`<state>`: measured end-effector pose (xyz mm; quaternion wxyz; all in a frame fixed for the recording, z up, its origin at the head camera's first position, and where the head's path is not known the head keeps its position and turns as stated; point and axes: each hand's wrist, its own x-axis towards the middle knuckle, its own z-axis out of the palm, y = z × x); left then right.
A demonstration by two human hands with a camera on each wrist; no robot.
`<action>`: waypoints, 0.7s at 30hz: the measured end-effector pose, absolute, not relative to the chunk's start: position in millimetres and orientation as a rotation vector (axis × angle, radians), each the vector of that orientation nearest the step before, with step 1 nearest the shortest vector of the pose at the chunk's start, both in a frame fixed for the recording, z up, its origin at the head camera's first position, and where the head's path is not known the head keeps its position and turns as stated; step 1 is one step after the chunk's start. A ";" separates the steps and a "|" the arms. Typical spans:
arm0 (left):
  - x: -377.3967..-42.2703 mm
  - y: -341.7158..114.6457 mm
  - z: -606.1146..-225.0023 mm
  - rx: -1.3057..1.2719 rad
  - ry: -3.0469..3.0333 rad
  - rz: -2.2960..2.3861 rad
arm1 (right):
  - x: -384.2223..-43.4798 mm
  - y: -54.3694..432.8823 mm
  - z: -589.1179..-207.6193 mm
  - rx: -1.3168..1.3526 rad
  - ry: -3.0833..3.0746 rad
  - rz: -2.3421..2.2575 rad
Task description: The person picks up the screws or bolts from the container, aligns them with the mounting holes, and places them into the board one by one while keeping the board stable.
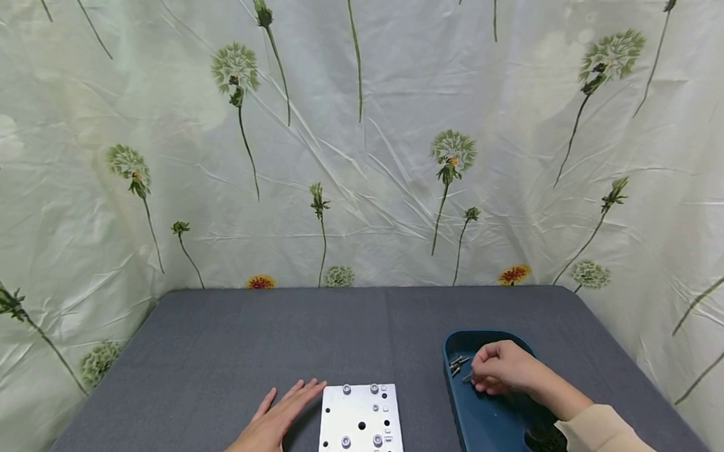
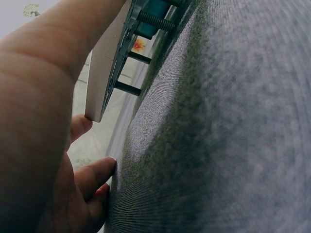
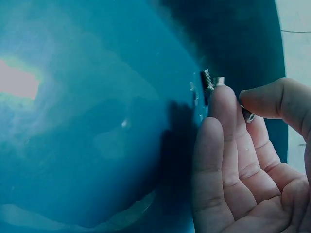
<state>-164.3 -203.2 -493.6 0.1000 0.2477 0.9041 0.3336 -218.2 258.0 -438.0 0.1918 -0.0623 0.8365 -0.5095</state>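
Observation:
A silver metal plate (image 1: pixel 361 422) with holes and several socket-head screws stands raised over the cloth, threaded shanks (image 2: pixel 128 88) sticking out below. Along its left side, my left hand (image 1: pixel 278 430) lies with fingers spread; one fingertip touches the plate's corner and the thumb is by the near end of that side. My right hand (image 1: pixel 503 367) is inside the blue tray (image 1: pixel 480 430). Between its thumb and fingers it pinches a small metal screw (image 3: pixel 248 114), mostly hidden by the fingers. Several loose screws (image 1: pixel 458 363) lie at the tray's left wall, near the fingertips.
Grey cloth (image 1: pixel 253 344) covers the table around the plate and tray. A dark round object (image 1: pixel 545 440) shows in the tray beside the right sleeve. Behind the table hangs a pale curtain (image 1: pixel 377 185) printed with dandelions.

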 end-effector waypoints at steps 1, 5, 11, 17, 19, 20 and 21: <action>-164.3 -203.3 -493.6 0.735 2.674 0.985 | -218.8 257.6 -437.4 -0.174 2.342 -1.441; -164.7 -203.0 -493.1 0.728 2.668 0.992 | -219.6 256.0 -434.6 -0.160 2.326 -1.469; -164.9 -203.0 -493.7 0.725 2.660 1.000 | -219.5 254.3 -429.4 -0.166 2.316 -1.483; -164.7 -203.3 -494.0 0.725 2.657 1.002 | -219.2 250.4 -421.5 -0.184 2.295 -1.512; -164.4 -203.4 -493.9 0.731 2.660 1.008 | -219.1 248.4 -418.1 -0.194 2.288 -1.523; -164.2 -203.5 -493.9 0.735 2.662 1.010 | -218.9 247.4 -416.2 -0.198 2.284 -1.528; -164.0 -203.6 -493.9 0.739 2.664 1.009 | -218.7 246.4 -414.1 -0.203 2.280 -1.533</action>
